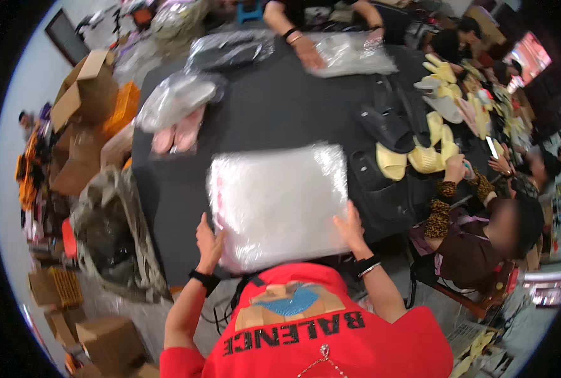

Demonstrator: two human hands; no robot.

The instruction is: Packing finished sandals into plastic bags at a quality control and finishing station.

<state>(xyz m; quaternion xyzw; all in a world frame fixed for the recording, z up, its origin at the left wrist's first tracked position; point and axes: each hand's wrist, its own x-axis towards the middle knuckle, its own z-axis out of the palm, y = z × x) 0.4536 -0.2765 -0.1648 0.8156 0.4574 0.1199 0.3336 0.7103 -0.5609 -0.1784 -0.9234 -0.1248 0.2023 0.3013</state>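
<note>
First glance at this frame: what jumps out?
The stack of clear plastic bags at the near edge of the dark table, with the left hand and right hand flat at its lower corners. Next, the yellow slippers heaped on the table's right side, and the pink slippers under a bag at upper left.

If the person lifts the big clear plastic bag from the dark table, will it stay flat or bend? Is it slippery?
The big clear plastic bag would probably sag when lifted: it is thin film, with wrinkles along its edges. It looks glossy, so it may slide easily on the dark table. The left hand and right hand sit at its near corners, which suggests it is light.
</note>
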